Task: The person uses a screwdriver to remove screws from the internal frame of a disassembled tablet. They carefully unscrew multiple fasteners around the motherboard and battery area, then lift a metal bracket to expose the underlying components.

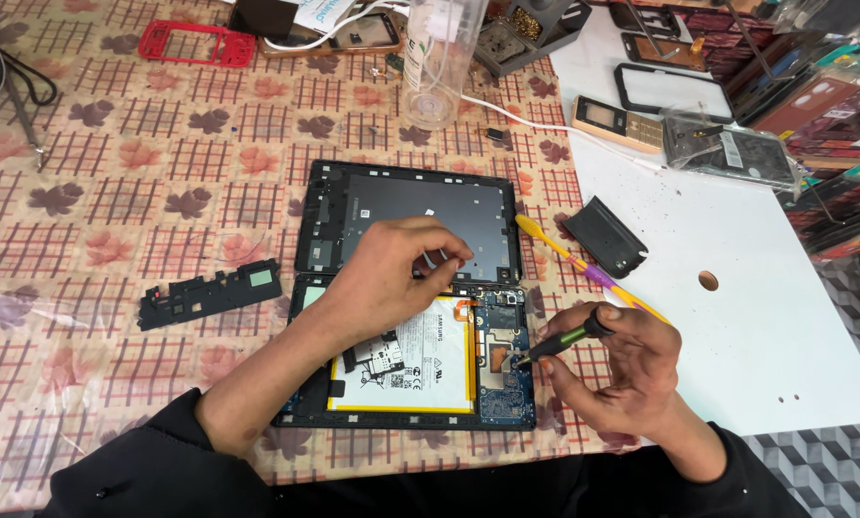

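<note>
Nearest the camera, dark sleeves lead to both hands over an opened tablet lying on the tabletop, which is covered by a leaf-patterned cloth. The right hand grasps a small screwdriver with a green shaft and black cap, its tip resting on the blue circuit board at the tablet's right side. The left hand is partly curled, fingertips pinched at a thin strip near the hinge line between the tablet body and its detached dark back panel; what exactly it pinches is too small to tell. A white battery fills the tablet's middle. Left of the tablet lies a black plastic bracket. To the right, a yellow and purple tool and a black curved cover rest at the edge of a white board. Farther back stand a clear plastic bottle, a red phone frame and a gold keypad phone.
</note>
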